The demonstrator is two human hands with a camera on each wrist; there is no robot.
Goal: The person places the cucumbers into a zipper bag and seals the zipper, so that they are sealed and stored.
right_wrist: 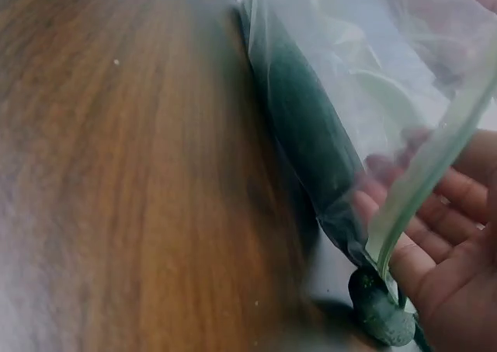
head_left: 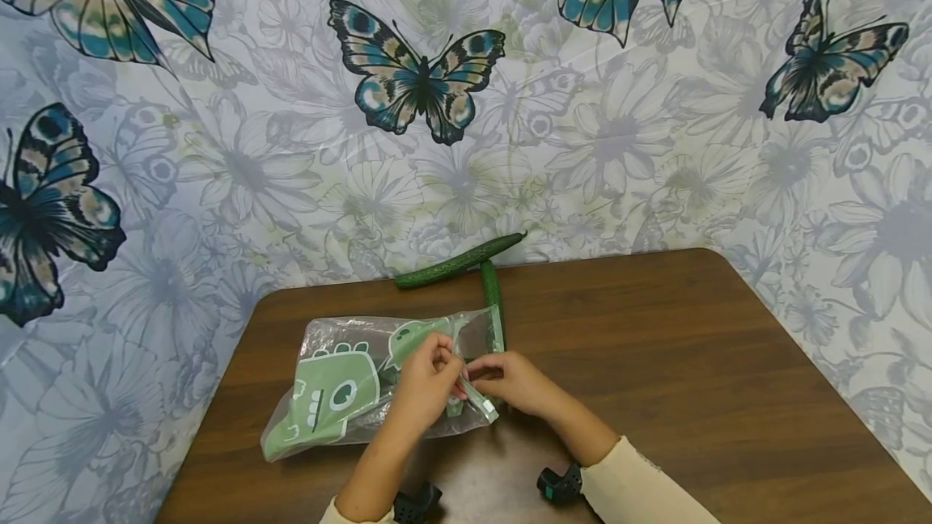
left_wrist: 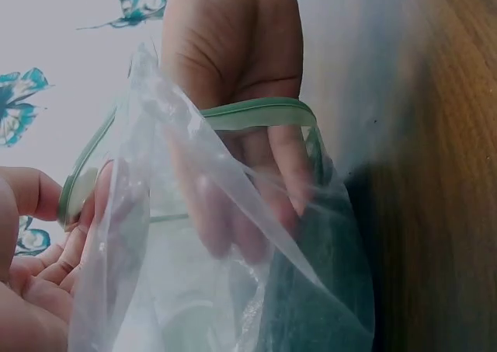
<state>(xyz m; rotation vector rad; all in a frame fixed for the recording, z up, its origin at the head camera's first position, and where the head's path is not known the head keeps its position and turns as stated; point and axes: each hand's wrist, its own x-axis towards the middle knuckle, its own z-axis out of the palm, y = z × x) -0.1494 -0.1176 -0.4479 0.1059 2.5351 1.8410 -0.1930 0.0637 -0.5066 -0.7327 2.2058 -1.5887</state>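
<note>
A clear zip bag (head_left: pixel 338 390) with a green cartoon print lies on the table, its green-edged mouth toward the right. My left hand (head_left: pixel 429 374) pinches the rim between thumb and fingers, as the left wrist view shows. At the mouth, my right hand (head_left: pixel 513 378) has fairly straight fingers (left_wrist: pixel 213 220) behind the green strip (left_wrist: pixel 256 113), seen through the film. A dark green cucumber (right_wrist: pixel 299 107) shows through the plastic in the right wrist view. Just below it, the end of another cucumber (right_wrist: pixel 380 309) lies outside the film.
On the back edge of the brown table (head_left: pixel 655 346), a cucumber (head_left: pixel 459 261) lies slanted. Another cucumber (head_left: pixel 491 285) meets it and runs forward to the bag's corner. Behind hangs a butterfly-print cloth (head_left: pixel 619 152). A black wrist device (head_left: pixel 561 483) sits by the right sleeve.
</note>
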